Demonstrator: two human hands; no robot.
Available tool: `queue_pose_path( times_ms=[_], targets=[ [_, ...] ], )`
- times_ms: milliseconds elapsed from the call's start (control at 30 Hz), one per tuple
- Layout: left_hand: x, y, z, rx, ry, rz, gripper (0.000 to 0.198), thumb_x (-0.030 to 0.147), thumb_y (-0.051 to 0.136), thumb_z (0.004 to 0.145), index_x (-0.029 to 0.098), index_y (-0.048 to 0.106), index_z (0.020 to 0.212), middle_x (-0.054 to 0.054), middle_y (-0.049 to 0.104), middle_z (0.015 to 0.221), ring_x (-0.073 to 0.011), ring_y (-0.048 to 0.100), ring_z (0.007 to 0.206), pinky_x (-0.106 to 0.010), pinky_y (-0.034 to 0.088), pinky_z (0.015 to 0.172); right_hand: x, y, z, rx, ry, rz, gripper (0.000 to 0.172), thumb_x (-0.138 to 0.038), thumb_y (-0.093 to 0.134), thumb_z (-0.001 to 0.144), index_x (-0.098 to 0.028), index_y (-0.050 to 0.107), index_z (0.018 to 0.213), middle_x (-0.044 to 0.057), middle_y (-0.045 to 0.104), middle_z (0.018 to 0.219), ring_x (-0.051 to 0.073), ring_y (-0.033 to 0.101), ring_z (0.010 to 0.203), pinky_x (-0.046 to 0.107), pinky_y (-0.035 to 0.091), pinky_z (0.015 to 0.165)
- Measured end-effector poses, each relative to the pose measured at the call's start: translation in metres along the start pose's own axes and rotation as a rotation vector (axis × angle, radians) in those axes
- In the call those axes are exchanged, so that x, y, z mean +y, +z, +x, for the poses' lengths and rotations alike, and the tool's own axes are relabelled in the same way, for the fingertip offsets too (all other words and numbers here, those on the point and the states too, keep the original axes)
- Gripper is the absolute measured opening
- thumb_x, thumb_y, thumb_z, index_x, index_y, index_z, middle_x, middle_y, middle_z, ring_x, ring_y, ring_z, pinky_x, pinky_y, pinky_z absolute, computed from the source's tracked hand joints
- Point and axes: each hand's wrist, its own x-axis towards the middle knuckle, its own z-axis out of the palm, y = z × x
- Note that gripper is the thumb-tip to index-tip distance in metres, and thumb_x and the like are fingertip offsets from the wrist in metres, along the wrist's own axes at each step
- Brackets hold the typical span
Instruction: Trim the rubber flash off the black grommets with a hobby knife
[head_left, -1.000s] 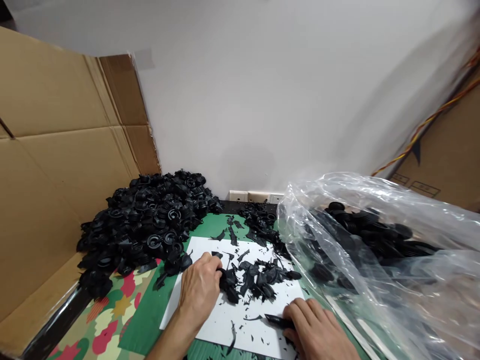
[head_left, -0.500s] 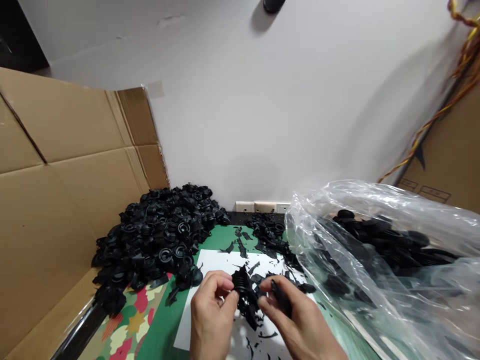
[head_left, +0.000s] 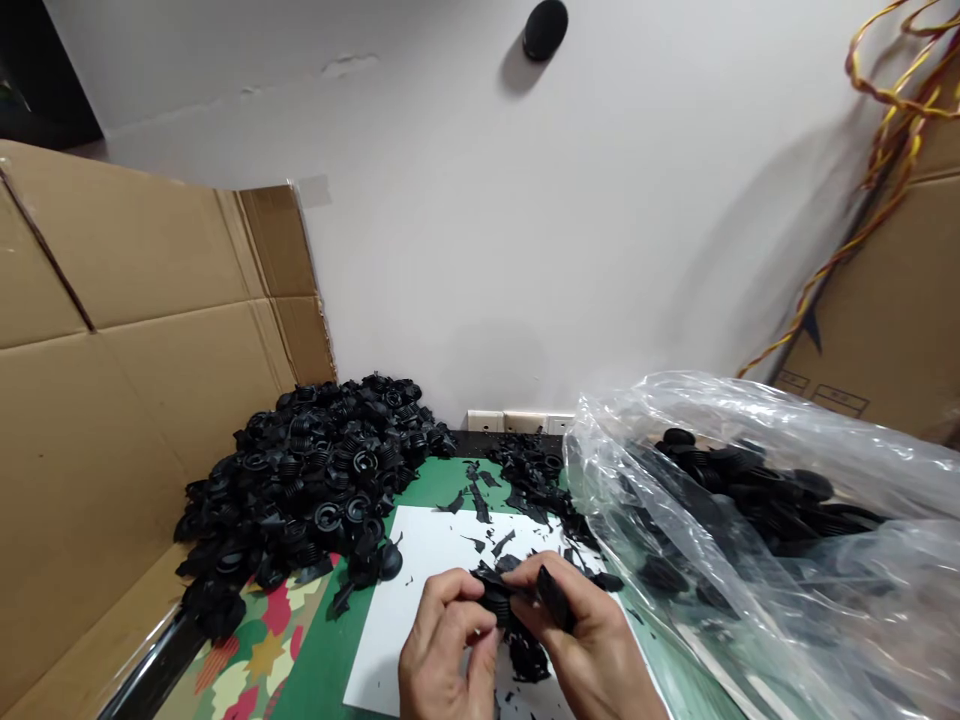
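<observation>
My left hand (head_left: 446, 650) pinches a small black ribbed rubber part (head_left: 498, 602) above a white sheet (head_left: 427, 580). My right hand (head_left: 592, 650) is closed round a dark, narrow tool (head_left: 555, 598) and meets the same rubber part from the right. Both hands are low in the view, just in front of me. Black rubber scraps (head_left: 529, 655) lie on the sheet under the hands.
A big heap of black rubber parts (head_left: 307, 485) lies at the left against a cardboard wall (head_left: 120, 380). A clear plastic bag (head_left: 750, 540) with more black parts fills the right. A smaller scrap pile (head_left: 532, 470) sits by the white wall. Twisted wires (head_left: 885, 130) hang top right.
My left hand has lifted a rubber part off the sheet, and my right hand has come up with the tool to meet it. The view has tilted upward.
</observation>
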Motion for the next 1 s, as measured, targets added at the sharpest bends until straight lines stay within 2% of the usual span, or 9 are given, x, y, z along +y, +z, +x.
queue_pose_path(
  times_ms=[33,167,233,300,400,533,733,900,1000],
  targets=[
    [0.001,-0.001,0.001,0.015,-0.133,-0.059,0.006,0.015,0.065,0.067,0.021,0.063,0.066,-0.003,0.061,0.082,-0.0129,0.057,0.061,-0.021,0.045,0.054,0.000,0.000,-0.001,0.031,-0.041,0.001,0.006,-0.023,0.058,0.072,-0.022,0.063,0.069,-0.001,0.057,0.061,0.015,0.050,0.057,0.024,0.040,0.053],
    [0.003,-0.004,0.008,-0.050,-0.723,-0.312,0.030,0.033,0.078,0.055,0.015,0.064,0.074,-0.002,0.062,0.062,-0.0094,0.052,0.040,-0.016,0.032,0.031,0.004,0.001,-0.005,0.084,-0.155,0.027,0.008,-0.021,0.057,0.074,-0.023,0.063,0.068,-0.001,0.058,0.066,0.016,0.052,0.061,0.023,0.041,0.055],
    [0.003,-0.004,0.012,-0.150,-0.877,-0.445,0.038,0.042,0.077,0.055,0.012,0.064,0.073,0.000,0.059,0.050,-0.0063,0.046,0.030,-0.014,0.024,0.026,0.009,0.001,-0.007,0.053,-0.159,0.046,0.008,-0.024,0.057,0.076,-0.023,0.062,0.070,0.000,0.058,0.068,0.016,0.054,0.063,0.023,0.042,0.053],
    [0.002,-0.004,0.014,-0.167,-0.956,-0.555,0.040,0.042,0.080,0.051,0.011,0.062,0.069,0.002,0.056,0.045,-0.0046,0.043,0.027,-0.013,0.023,0.026,0.013,0.001,-0.008,-0.001,-0.147,0.037,0.008,-0.028,0.056,0.077,-0.023,0.061,0.073,0.001,0.059,0.070,0.017,0.055,0.063,0.023,0.043,0.052],
    [-0.001,-0.004,0.014,-0.127,-0.994,-0.623,0.039,0.035,0.085,0.044,0.013,0.058,0.063,0.003,0.056,0.044,-0.0051,0.045,0.030,-0.013,0.026,0.028,0.015,0.001,-0.007,-0.043,-0.149,-0.035,0.008,-0.029,0.057,0.074,-0.022,0.060,0.073,0.001,0.059,0.070,0.017,0.055,0.062,0.024,0.043,0.054],
    [-0.008,-0.001,0.008,-0.170,-0.911,-0.634,0.039,0.035,0.084,0.046,0.014,0.056,0.064,0.003,0.057,0.049,-0.0051,0.047,0.032,-0.014,0.028,0.031,0.010,0.003,-0.005,0.014,-0.121,-0.104,0.010,-0.022,0.054,0.076,-0.022,0.056,0.066,-0.003,0.054,0.061,0.014,0.051,0.056,0.022,0.039,0.051],
    [-0.009,0.007,0.002,-0.139,-0.854,-0.624,0.038,0.031,0.083,0.050,0.017,0.050,0.062,0.005,0.058,0.049,-0.0058,0.047,0.033,-0.018,0.037,0.037,0.018,0.014,-0.009,0.094,-0.337,-0.201,0.022,-0.027,0.043,0.086,-0.022,0.050,0.065,-0.001,0.050,0.061,0.013,0.048,0.052,0.023,0.036,0.049],
    [-0.004,0.009,0.005,-0.068,-0.907,-0.641,0.039,0.031,0.083,0.049,0.017,0.050,0.065,0.004,0.059,0.049,-0.0066,0.048,0.031,-0.017,0.034,0.034,0.024,0.022,-0.014,0.123,-0.310,-0.295,0.023,-0.027,0.037,0.088,-0.023,0.048,0.068,0.000,0.051,0.065,0.015,0.048,0.051,0.026,0.036,0.050],
    [0.001,0.007,0.009,-0.072,-0.899,-0.648,0.040,0.032,0.083,0.050,0.017,0.050,0.067,0.003,0.060,0.049,-0.0067,0.048,0.030,-0.016,0.029,0.031,0.019,0.023,-0.013,0.103,-0.274,-0.188,0.017,-0.027,0.041,0.085,-0.023,0.052,0.072,0.001,0.053,0.068,0.016,0.052,0.058,0.026,0.039,0.055]
  ],
)
